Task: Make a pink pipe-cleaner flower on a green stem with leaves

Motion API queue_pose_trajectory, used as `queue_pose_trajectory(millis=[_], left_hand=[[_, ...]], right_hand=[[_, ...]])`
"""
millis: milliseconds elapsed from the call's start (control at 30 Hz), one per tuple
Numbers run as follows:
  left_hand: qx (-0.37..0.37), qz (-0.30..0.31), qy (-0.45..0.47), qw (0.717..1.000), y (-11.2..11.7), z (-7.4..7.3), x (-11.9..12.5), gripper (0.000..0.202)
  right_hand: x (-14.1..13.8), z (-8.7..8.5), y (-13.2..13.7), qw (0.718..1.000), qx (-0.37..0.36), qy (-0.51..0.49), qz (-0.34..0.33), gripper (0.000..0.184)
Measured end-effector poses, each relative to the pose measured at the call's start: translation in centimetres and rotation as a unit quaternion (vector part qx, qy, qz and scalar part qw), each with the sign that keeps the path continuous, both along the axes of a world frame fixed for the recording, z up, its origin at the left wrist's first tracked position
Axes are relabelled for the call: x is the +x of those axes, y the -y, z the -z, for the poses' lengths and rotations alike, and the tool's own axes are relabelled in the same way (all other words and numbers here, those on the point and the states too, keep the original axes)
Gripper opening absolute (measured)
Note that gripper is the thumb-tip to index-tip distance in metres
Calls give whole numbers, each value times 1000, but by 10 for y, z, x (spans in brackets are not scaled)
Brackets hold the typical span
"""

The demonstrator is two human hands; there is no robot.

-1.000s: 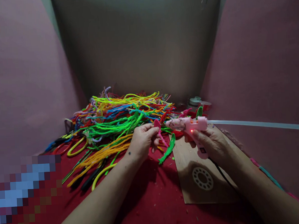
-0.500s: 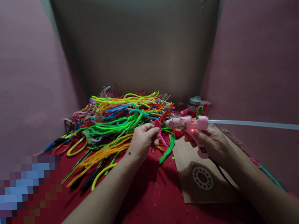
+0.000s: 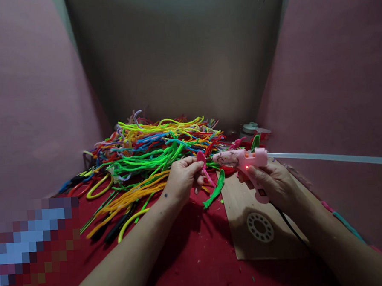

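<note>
As I read it from my remote station, everything hinges on the gap between the glue gun [image 3: 230, 158] and the pink fuzzy piece [image 3: 201, 156]. The left hand [image 3: 182, 179] has its thumb and fingers together, pinching that piece by its rounded upper part, held up just off the cardboard's [image 3: 236, 213] far-left corner, above the red cloth [image 3: 184, 263]. Its long axis slants from the rounded top down to the right, ending near the green leaf-shaped piece [image 3: 216, 190], which lies along the cardboard's left edge.

The right hand [image 3: 274, 181] is clamped around the gun's handle; I cannot tell whether the trigger is squeezed. The barrel lies nearly level over the cardboard's far edge, nozzle pointing left, crossing the pink piece's axis; the glue stick [image 3: 323, 158] trails rightward. Nozzle and pink piece sit just beside each other at similar height; contact I cannot confirm. The left hand is nearer the piece, the right approaching only through the gun.
</note>
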State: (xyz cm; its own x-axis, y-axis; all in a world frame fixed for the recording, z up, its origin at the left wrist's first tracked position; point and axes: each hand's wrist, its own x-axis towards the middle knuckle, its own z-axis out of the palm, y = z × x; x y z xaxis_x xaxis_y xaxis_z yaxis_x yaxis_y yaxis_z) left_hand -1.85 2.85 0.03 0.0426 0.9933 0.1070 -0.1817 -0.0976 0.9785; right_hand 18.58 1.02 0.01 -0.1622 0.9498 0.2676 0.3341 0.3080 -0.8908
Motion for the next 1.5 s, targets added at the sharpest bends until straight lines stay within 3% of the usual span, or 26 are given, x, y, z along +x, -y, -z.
queue_pose_trajectory(millis=[900,1500], left_hand=[[1,11,-5,1000,-1,2,-2,13],[8,15,13,1000,-4,3,-3,12]], right_hand=[[-2,-3,2,998,60,25,-16,42],[0,-1,1,997,57,40,-23,44]])
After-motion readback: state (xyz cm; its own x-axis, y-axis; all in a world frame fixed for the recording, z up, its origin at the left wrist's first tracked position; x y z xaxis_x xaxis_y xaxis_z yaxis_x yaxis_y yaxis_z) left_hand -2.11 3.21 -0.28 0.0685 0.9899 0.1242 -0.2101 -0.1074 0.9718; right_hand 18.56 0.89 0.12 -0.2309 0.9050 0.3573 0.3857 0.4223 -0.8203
